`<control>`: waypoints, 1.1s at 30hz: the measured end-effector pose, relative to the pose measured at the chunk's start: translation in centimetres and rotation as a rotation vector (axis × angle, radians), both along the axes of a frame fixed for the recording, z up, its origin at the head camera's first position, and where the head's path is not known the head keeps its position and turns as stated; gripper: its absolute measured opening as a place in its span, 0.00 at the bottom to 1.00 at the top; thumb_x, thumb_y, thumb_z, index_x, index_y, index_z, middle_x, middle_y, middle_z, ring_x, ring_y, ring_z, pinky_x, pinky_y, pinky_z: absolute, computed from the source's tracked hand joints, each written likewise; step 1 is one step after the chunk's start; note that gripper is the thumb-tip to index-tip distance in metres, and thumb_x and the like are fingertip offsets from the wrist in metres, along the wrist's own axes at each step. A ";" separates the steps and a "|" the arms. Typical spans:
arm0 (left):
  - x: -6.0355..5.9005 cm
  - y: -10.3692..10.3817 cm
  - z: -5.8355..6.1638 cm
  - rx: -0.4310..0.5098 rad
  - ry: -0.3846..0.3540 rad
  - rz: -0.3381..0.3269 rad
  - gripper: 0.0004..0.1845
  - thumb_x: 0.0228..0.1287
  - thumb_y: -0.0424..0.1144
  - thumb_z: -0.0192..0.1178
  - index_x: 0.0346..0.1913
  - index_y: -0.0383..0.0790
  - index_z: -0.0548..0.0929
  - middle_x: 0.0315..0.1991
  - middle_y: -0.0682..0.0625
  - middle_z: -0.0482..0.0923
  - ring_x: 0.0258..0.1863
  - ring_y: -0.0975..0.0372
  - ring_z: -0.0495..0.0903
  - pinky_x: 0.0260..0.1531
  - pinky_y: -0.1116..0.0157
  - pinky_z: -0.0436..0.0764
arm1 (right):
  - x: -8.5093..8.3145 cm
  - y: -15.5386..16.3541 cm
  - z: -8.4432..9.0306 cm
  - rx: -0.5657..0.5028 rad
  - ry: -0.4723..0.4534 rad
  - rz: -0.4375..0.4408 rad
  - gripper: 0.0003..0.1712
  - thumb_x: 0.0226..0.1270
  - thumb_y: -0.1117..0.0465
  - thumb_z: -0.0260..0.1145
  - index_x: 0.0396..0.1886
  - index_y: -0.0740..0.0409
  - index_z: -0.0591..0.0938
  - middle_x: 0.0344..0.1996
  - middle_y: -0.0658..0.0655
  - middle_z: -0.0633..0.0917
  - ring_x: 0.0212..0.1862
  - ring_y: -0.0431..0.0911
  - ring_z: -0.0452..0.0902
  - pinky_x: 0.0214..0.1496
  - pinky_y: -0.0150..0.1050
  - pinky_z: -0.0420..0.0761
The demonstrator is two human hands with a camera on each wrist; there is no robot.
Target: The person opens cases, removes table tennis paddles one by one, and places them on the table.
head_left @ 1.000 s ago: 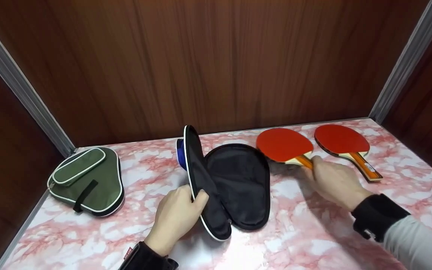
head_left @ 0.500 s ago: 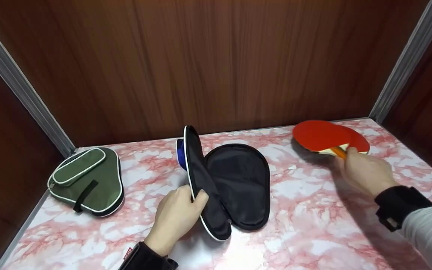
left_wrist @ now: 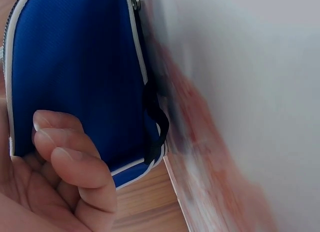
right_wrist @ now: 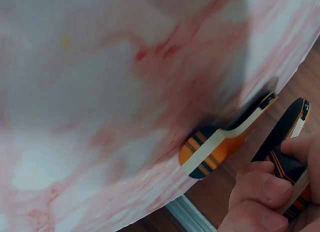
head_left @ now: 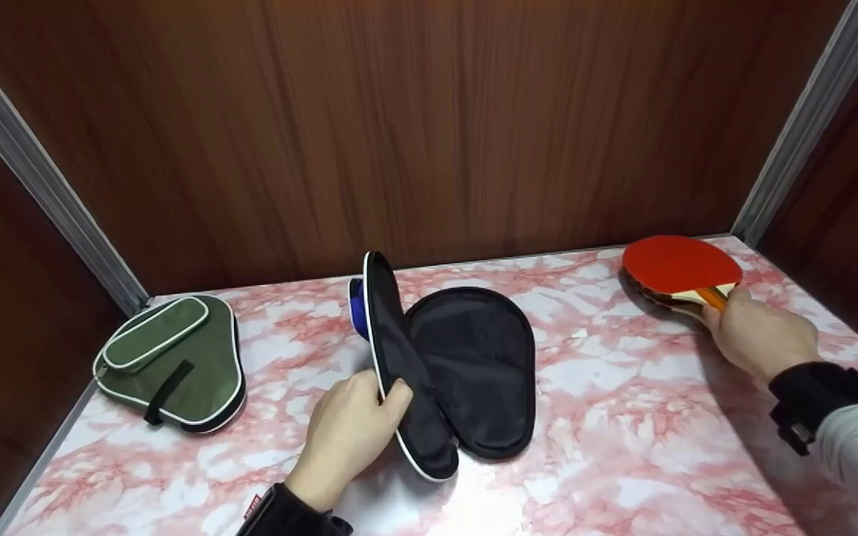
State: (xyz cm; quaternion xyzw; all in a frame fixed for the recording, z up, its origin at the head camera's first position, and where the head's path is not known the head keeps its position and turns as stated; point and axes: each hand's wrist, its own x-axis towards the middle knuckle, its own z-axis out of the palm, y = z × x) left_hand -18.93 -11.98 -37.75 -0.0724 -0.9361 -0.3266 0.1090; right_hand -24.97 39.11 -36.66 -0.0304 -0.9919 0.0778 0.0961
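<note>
My left hand (head_left: 351, 428) grips the raised flap (head_left: 403, 357) of an unzipped table tennis paddle case, thumb on the black lining and fingers on the blue outside (left_wrist: 85, 66). The other half of the case (head_left: 477, 372) lies flat on the table, black inside up. At the far right, my right hand (head_left: 764, 335) holds a red-faced table tennis paddle (head_left: 682, 264) by its orange handle. Beneath it is a second paddle (right_wrist: 210, 149), mostly hidden in the head view. The right wrist view shows a gap between the two handles.
A green paddle case (head_left: 205, 365) with white piping and a black strap lies at the left. The table top (head_left: 593, 461) is pink-and-white marbled. A brown wood-grain panel (head_left: 429, 134) stands behind it, with side panels at both ends.
My right hand has carried its paddle rightward from beside the case until it overlaps the second paddle. My left hand and the case flap have stayed in place.
</note>
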 end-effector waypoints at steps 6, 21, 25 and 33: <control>0.0 0.1 0.0 -0.007 0.004 -0.003 0.20 0.72 0.48 0.61 0.20 0.49 0.75 0.17 0.54 0.73 0.20 0.58 0.74 0.26 0.53 0.74 | -0.1 0.9 0.3 -0.021 -0.058 -0.023 0.25 0.85 0.55 0.50 0.40 0.78 0.71 0.23 0.70 0.79 0.25 0.69 0.79 0.26 0.70 0.80; 0.1 0.5 0.4 0.001 0.016 -0.020 0.19 0.72 0.48 0.60 0.20 0.48 0.74 0.17 0.54 0.73 0.20 0.58 0.74 0.26 0.53 0.74 | -0.4 1.5 0.3 -0.017 -0.118 -0.070 0.26 0.86 0.53 0.49 0.41 0.78 0.69 0.24 0.70 0.78 0.27 0.69 0.79 0.30 0.71 0.82; 0.2 0.5 0.5 -0.004 0.014 -0.014 0.20 0.72 0.48 0.60 0.20 0.48 0.74 0.17 0.53 0.74 0.20 0.57 0.75 0.26 0.53 0.75 | -0.3 1.6 0.5 -0.010 -0.128 -0.076 0.26 0.85 0.52 0.50 0.40 0.76 0.69 0.23 0.67 0.77 0.26 0.67 0.78 0.28 0.67 0.81; 0.2 0.5 0.5 0.001 0.011 -0.009 0.20 0.72 0.48 0.61 0.20 0.49 0.75 0.17 0.53 0.74 0.20 0.57 0.74 0.26 0.53 0.74 | -0.4 1.8 1.1 -0.013 -0.202 -0.105 0.28 0.84 0.49 0.54 0.45 0.76 0.71 0.24 0.64 0.77 0.29 0.66 0.77 0.31 0.62 0.78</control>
